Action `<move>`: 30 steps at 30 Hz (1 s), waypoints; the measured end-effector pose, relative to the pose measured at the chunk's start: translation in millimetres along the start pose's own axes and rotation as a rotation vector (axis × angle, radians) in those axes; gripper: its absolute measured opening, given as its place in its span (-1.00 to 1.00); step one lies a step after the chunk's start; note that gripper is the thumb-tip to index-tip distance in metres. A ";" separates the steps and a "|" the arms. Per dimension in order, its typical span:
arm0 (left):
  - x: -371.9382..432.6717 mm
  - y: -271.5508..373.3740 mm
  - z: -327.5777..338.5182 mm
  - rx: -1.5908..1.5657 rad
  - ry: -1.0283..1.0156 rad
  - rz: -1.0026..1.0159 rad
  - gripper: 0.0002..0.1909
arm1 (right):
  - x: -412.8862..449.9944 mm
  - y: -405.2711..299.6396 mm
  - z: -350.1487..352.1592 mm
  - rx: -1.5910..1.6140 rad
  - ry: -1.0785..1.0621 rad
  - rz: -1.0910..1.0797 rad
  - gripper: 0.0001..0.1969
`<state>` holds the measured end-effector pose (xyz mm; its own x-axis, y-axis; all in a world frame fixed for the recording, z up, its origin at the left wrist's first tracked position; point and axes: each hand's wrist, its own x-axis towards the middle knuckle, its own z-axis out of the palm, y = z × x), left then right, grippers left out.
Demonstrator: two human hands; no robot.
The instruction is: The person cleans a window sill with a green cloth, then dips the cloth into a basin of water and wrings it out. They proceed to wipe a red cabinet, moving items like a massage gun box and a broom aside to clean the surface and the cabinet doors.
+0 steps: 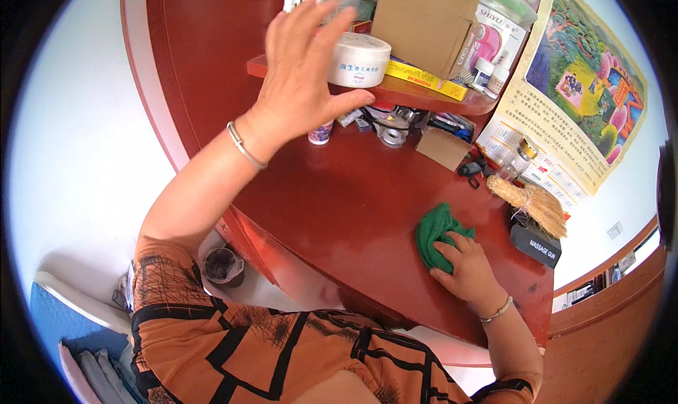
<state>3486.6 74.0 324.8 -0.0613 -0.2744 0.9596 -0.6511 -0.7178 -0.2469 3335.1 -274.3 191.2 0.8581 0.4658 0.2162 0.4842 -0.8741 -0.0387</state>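
Observation:
My left hand [304, 73] is raised with its fingers spread, beside a round white tub [360, 59] on the red shelf [439, 101]. The hand's fingers are slightly blurred, and it appears to hold nothing. On the glossy red desk [328, 213], my right hand [463, 266] rests with its fingers on a crumpled green cloth [442, 234]. Part of the cloth lies under the fingertips; whether they pinch it cannot be told. Below the shelf, a small patterned cup [320, 133] stands partly behind my left hand.
A cardboard box [424, 25] and yellow box [424, 81] crowd the shelf. A glass jar [516, 160], straw brush [529, 202] and black massage gun case [536, 243] line the desk's right side. A bin [223, 266] stands on the floor.

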 end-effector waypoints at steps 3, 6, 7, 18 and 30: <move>-2.2 -10.9 13.9 -0.086 -0.335 0.032 -0.09 | 12.7 -1.8 -3.4 0.274 -0.049 -0.058 -0.54; 3.3 -21.1 12.3 -0.129 -0.347 0.041 -0.22 | 41.2 -12.7 -32.7 0.501 0.032 -0.069 -0.57; 5.5 -23.2 9.8 -0.133 -0.370 0.043 -0.24 | 51.0 -13.1 -42.8 0.486 0.161 -0.101 -0.57; 17.7 -61.7 -104.6 -0.026 0.001 -0.061 -0.13 | 230.4 -57.0 -118.2 -0.095 0.478 -0.549 -0.63; -25.8 -56.8 -132.5 0.100 -0.102 -0.101 -0.20 | 367.9 -166.1 -115.6 -0.145 0.118 -0.358 -0.60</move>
<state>3425.0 206.7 331.9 0.0808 -0.2574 0.9629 -0.5712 -0.8037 -0.1669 3550.6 26.4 389.9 0.6100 0.7327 0.3017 0.7127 -0.6737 0.1953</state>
